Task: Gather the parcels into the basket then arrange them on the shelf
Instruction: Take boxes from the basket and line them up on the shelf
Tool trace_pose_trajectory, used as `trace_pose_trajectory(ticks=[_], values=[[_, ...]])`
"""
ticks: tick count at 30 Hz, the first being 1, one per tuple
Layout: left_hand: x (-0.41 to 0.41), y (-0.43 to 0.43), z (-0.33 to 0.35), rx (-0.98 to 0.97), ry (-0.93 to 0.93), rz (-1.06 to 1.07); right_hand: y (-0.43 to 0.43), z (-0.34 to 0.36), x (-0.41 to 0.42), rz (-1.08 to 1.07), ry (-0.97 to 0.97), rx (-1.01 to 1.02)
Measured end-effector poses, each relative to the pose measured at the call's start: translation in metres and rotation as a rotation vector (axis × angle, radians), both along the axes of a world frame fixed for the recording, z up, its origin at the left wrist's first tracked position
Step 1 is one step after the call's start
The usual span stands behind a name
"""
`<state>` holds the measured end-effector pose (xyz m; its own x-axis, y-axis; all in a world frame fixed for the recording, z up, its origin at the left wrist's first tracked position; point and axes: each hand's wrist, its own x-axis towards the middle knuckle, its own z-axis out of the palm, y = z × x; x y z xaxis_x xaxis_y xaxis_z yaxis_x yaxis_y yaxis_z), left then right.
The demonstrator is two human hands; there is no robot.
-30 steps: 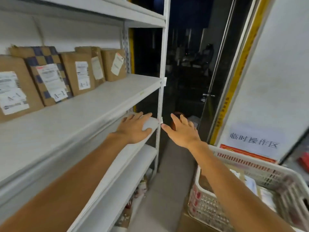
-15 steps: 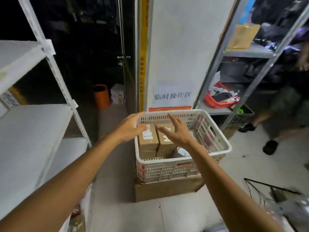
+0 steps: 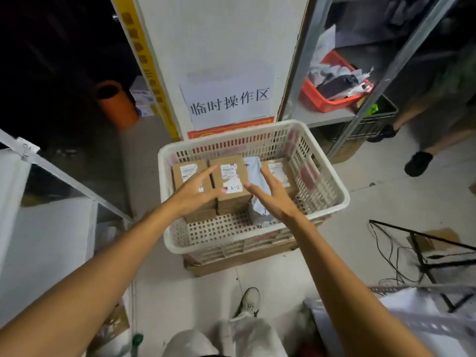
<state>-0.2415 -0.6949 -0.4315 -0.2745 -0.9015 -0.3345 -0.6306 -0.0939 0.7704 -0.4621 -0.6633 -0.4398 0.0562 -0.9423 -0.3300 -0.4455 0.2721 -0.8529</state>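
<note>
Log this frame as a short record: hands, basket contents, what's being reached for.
left hand: open, fingers spread, over the left parcel
right hand: open, fingers spread, over the grey mailer bag
between hands: parcel labelled A-2
basket: white, on a cardboard box, holds the parcels and bag
contact: cannot tell

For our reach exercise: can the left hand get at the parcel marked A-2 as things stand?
Probably yes: the left hand hovers open beside the A-2 parcel, whose top lies bare in the open-topped basket.

Right parcel [image 3: 281, 168] mostly hidden (blurred too)
</note>
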Motion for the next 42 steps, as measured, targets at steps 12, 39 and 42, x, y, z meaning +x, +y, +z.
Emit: trace_pose_trajectory(ticks=[12, 39, 42], values=[[0.012, -0.095, -0.104, 0.150, -0.073, 0.009, -0.098, -0.082, -0.006, -0.030, 0.055, 0.184], [-0.018, -0.171, -0.235, 0.241, 0.102, 0.390, -0.233, -0.272, 0.001, -0.134, -0.293, 0.513], [-0.018, -0.183, -0.230, 0.184, 0.127, 0.449, -0.236, -0.268, -0.004, -0.160, -0.335, 0.568]])
